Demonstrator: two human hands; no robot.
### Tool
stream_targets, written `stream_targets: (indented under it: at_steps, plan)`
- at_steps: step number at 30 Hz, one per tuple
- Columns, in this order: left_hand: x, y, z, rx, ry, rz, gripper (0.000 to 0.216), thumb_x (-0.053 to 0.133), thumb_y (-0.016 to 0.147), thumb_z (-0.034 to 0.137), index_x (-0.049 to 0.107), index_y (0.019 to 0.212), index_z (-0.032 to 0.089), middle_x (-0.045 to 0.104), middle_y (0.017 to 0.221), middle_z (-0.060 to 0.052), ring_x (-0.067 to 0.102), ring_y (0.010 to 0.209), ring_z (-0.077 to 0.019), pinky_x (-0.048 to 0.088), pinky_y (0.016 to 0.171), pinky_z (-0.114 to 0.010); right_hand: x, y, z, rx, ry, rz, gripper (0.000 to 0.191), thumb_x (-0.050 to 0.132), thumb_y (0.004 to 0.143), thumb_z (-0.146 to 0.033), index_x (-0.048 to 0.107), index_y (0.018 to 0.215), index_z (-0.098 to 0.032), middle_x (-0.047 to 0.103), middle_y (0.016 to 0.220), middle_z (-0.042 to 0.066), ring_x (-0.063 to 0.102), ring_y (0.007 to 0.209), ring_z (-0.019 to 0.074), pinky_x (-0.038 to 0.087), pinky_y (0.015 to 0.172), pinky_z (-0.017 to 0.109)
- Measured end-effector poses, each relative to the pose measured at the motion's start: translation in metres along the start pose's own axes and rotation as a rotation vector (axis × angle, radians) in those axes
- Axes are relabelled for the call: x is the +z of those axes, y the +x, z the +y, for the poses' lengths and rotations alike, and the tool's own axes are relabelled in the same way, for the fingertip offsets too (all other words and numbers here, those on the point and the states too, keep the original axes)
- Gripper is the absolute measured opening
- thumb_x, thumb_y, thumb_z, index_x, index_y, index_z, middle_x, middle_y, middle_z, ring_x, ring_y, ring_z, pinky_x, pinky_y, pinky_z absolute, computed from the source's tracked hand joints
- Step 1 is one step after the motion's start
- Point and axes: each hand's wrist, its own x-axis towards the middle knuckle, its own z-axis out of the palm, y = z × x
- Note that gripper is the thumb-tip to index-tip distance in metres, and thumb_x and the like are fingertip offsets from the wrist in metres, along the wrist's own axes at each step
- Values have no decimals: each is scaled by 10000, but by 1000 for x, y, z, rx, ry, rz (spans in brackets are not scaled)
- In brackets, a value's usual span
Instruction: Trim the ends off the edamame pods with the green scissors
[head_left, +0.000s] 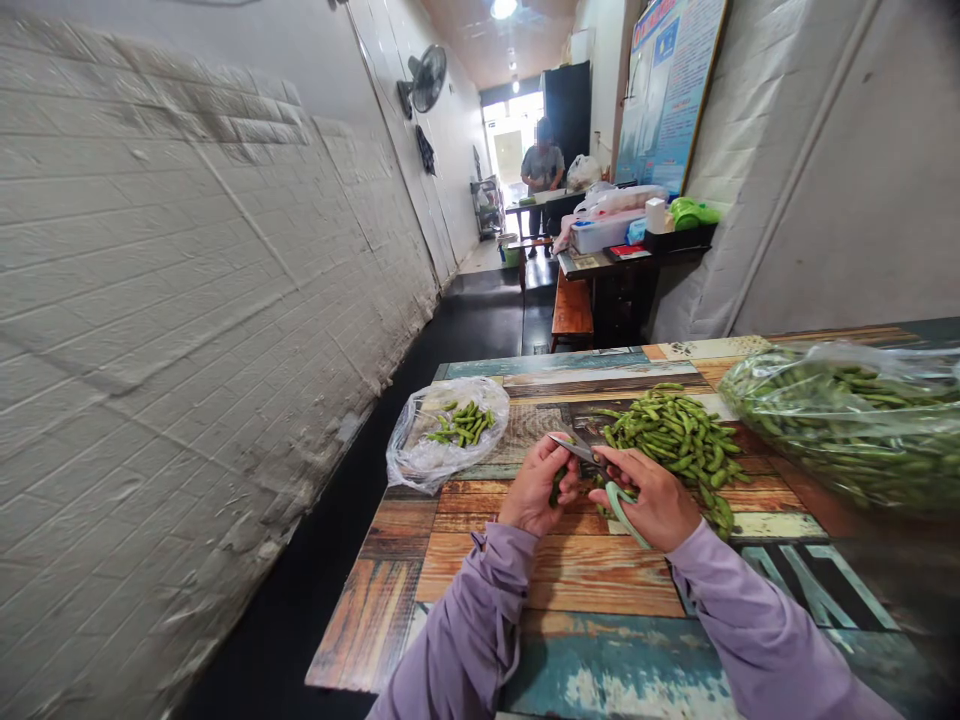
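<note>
My left hand (538, 487) is closed around a green soybean pod (557, 485), held just above the table. My right hand (654, 497) grips scissors (600, 470) with pale green handles; the blades point left toward the pod. Both hands hover beside a loose pile of green pods (679, 435) lying on the painted wooden table (570, 580). Lilac sleeves cover both forearms.
A clear plastic bag (442, 430) with several pods lies open at the left. A large bag full of pods (855, 420) sits at the right. A white brick wall runs along the left. Far down the aisle a person (541, 170) stands by cluttered tables and a bench (572, 308).
</note>
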Motion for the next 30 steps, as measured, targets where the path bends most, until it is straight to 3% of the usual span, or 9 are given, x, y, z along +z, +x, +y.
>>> stream_targets:
  at_steps: [9, 15, 24, 30]
  plan:
    - [3, -2, -2, 7, -22, -30, 316, 682, 741, 326, 428, 889, 211, 448, 648, 60, 332, 410, -15, 199, 341, -103, 4, -2, 4, -13, -3, 10, 450, 614, 787, -408, 561, 1191, -217, 628, 852, 44, 604, 707, 163, 520, 661, 275]
    - [2, -1, -1, 35, 5, -50, 281, 657, 770, 331, 420, 849, 201, 447, 648, 60, 312, 408, -12, 199, 343, -110, 5, -4, 8, -29, -20, 15, 420, 590, 813, -426, 582, 1171, -208, 666, 932, 71, 639, 786, 186, 529, 712, 293]
    - [2, -1, 2, 26, 25, 38, 342, 705, 710, 340, 430, 867, 212, 458, 623, 67, 336, 415, -19, 186, 359, -113, -3, 0, -1, 4, 9, -21, 497, 630, 774, -412, 543, 1224, -221, 631, 893, 49, 603, 725, 162, 524, 664, 283]
    - [2, -1, 0, 4, 9, 22, 319, 681, 713, 332, 413, 841, 214, 455, 615, 74, 330, 400, -19, 191, 351, -123, -3, 0, -3, 1, 14, -9, 501, 635, 770, -387, 529, 1236, -236, 621, 950, 56, 606, 761, 168, 527, 696, 292]
